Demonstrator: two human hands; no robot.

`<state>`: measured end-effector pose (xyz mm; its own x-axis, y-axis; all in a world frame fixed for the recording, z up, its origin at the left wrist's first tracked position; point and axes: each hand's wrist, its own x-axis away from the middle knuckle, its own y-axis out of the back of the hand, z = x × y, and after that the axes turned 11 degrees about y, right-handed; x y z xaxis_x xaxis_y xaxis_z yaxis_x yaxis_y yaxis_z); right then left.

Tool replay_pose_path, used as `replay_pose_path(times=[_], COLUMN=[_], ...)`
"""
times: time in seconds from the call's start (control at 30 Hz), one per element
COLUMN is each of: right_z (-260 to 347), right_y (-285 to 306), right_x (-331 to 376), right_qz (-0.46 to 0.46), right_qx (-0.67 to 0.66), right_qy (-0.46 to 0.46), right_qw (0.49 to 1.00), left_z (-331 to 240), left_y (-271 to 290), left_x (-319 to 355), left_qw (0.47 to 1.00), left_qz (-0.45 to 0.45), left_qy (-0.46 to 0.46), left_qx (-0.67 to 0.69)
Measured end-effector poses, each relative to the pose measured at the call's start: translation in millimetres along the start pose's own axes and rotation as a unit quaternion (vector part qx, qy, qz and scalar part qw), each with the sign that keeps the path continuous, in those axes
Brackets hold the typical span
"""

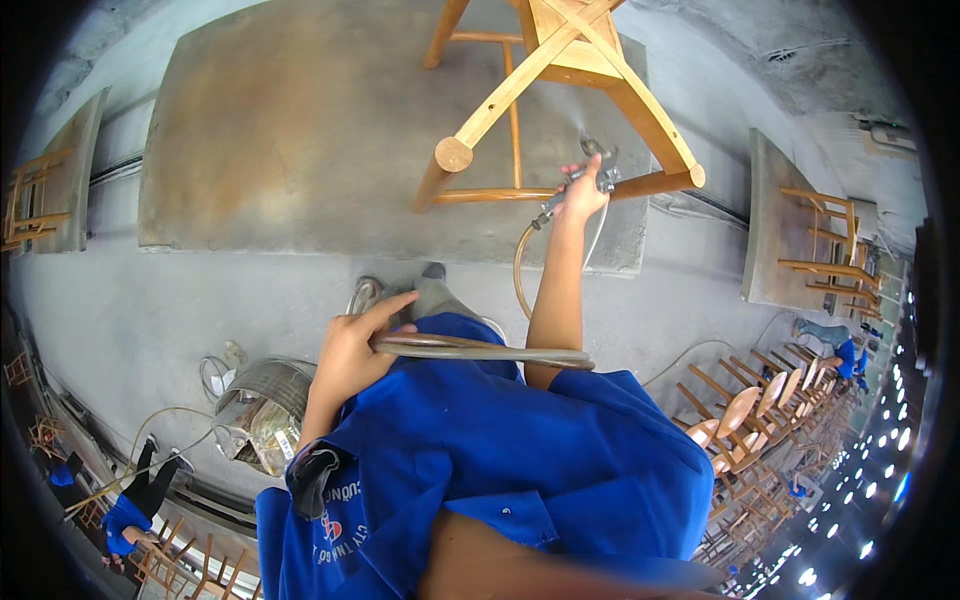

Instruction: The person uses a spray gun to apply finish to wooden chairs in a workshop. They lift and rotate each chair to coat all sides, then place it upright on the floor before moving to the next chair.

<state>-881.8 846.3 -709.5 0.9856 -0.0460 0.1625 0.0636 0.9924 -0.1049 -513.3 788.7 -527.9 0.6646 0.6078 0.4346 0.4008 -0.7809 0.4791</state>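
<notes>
Spray gun (588, 178) sits clenched in the right hand (580, 198), raised just below the lower rail of the wooden chair (560, 75), its nozzle close to the chair's right leg end. That chair is the landmark: it lies tipped on the large brown-stained work platform (300, 140), legs pointing toward the viewer. Below the chair, the grey concrete floor (150, 300) spreads out. Nearer the viewer than the chair, the person's blue work shirt (500, 460) fills the lower middle. Left of and below the chair stands a dented metal bucket (262, 415). Far right of the chair, rows of unfinished chairs (760, 400) are lined up. A grey hose (480, 350) runs below the chair across the shirt, curving up to the gun. The left hand (355, 345) closes around that hose, index finger stretched out along it.
</notes>
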Motion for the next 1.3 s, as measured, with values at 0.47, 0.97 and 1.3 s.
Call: replay_pose_path(times=[0.47, 0.97, 1.3], right_z=[-41.9, -46.8, 27.4], right_y=[74.1, -35.6, -18.6], right_x=[-18.2, 55.7, 115.7], right_qz=[0.068, 0.108, 0.052], right_qx=[-0.45, -0.172, 0.008], right_qy=[-0.104, -0.186, -0.118], right_qw=[0.885, 0.961, 0.992], left_z=[-68.9, -35.2, 8.1], left_y=[-39.0, 2.5, 96.0], left_x=[-26.6, -25.3, -34.5], left_qw=[0.976, 0.997, 0.971], left_qz=[0.139, 0.053, 0.167], left_qy=[-0.165, -0.051, -0.117], left_qx=[-0.028, 0.015, 0.122])
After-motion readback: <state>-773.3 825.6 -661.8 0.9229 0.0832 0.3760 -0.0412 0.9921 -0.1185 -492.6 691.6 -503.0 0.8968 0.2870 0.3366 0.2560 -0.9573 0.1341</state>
